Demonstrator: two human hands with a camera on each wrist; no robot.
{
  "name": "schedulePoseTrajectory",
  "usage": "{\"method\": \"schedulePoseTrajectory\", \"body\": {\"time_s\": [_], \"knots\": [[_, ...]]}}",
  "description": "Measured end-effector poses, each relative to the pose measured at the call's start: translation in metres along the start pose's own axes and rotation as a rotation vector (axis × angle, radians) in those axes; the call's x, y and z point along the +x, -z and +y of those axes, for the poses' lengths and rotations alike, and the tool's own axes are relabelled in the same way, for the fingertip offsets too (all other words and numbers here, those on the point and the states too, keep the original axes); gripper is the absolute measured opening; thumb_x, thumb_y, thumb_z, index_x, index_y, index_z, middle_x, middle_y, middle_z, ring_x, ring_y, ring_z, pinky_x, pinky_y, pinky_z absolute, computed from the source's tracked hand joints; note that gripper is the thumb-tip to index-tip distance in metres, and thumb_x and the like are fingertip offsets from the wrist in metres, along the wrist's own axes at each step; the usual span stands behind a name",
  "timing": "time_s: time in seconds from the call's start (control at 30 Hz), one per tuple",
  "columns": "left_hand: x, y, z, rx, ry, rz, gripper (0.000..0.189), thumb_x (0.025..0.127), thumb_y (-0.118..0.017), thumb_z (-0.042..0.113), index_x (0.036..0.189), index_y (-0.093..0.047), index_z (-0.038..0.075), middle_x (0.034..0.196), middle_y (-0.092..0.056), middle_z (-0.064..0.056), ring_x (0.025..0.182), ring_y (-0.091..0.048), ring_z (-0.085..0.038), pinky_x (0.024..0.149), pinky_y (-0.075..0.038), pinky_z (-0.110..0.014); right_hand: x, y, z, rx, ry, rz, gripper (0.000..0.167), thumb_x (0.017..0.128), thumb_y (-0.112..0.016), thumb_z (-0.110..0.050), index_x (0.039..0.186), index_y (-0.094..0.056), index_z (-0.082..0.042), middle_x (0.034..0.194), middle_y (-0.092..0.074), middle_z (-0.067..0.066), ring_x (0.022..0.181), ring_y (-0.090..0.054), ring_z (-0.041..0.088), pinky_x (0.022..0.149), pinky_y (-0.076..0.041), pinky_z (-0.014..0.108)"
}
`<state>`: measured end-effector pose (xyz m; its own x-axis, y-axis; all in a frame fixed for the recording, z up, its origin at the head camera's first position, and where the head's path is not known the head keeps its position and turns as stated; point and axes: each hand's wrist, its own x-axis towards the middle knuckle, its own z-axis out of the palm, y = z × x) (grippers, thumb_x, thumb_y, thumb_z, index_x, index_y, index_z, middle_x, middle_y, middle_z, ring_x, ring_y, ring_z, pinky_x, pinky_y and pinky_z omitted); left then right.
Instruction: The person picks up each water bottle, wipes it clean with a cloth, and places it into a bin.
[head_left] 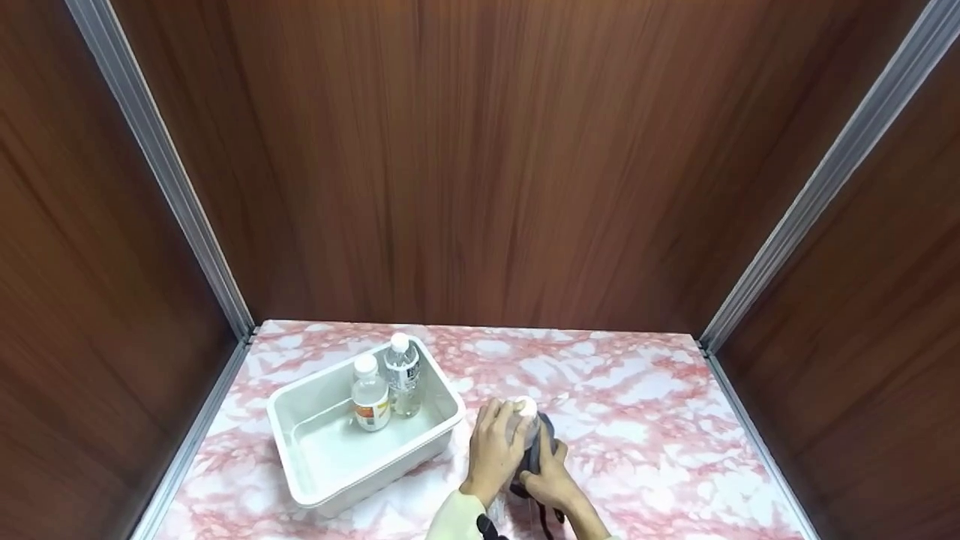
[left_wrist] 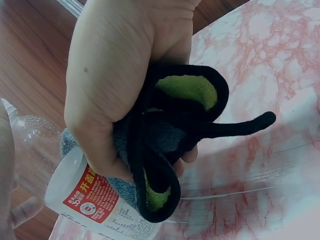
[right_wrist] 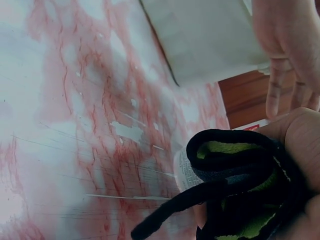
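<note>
My left hand (head_left: 491, 442) grips a clear plastic bottle (left_wrist: 37, 137) near its white cap (head_left: 527, 406). The bottle leans over the table, and its white label with a red panel (left_wrist: 92, 195) shows in the left wrist view. In my right hand (head_left: 551, 476) is a bunched dark grey cloth (left_wrist: 167, 137) with black edging and a green inner side. The cloth lies against the bottle's side, and a black loop (right_wrist: 175, 207) hangs from it. My right palm and the folded cloth hide part of the bottle.
Left of my hands stands a white plastic bin (head_left: 352, 484). Inside it are an upright bottle with an orange label (head_left: 371, 409) and a taller clear bottle (head_left: 405, 375), both white-capped. Brown wood panels (head_left: 480, 165) enclose the pink marbled table (head_left: 637, 450).
</note>
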<state>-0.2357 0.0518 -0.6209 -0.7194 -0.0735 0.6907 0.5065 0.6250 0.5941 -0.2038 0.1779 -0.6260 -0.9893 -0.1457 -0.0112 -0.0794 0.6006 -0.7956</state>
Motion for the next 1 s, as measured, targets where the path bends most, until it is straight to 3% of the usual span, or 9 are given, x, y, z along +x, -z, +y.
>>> {"method": "schedulePoseTrajectory", "body": {"time_s": [0.27,0.53,1.0], "knots": [[0.001,-0.002,-0.002,0.016,-0.02,0.005,0.016,0.095,-0.067,0.03,0.106,-0.07,0.019,0.099,-0.064,0.003,0.093,-0.06,-0.016,0.077,-0.055,-0.033,0.002,0.0,0.003,-0.015,0.005,0.023,0.105,0.07,-0.065,-0.002,0.158,-0.007,0.007,0.139,-0.017,0.052,0.115,-0.053,0.057,0.097,-0.05,0.058],[-0.001,-0.001,-0.002,0.023,-0.008,0.0,0.017,0.095,-0.067,0.03,0.107,-0.069,0.018,0.099,-0.063,0.002,0.094,-0.06,-0.016,0.077,-0.055,-0.033,0.001,-0.002,0.007,-0.009,0.002,0.001,0.107,0.069,-0.065,-0.001,0.158,-0.007,0.007,0.138,-0.016,0.053,0.112,-0.053,0.055,0.092,-0.053,0.056],[-0.001,-0.001,-0.003,0.027,-0.033,0.015,0.015,0.094,-0.068,0.03,0.104,-0.068,0.018,0.097,-0.063,0.002,0.09,-0.06,-0.016,0.073,-0.054,-0.031,0.0,-0.003,0.013,-0.033,-0.043,-0.04,0.102,0.073,-0.064,-0.002,0.157,-0.007,0.009,0.14,-0.012,0.055,0.115,-0.052,0.06,0.095,-0.052,0.06]]}}
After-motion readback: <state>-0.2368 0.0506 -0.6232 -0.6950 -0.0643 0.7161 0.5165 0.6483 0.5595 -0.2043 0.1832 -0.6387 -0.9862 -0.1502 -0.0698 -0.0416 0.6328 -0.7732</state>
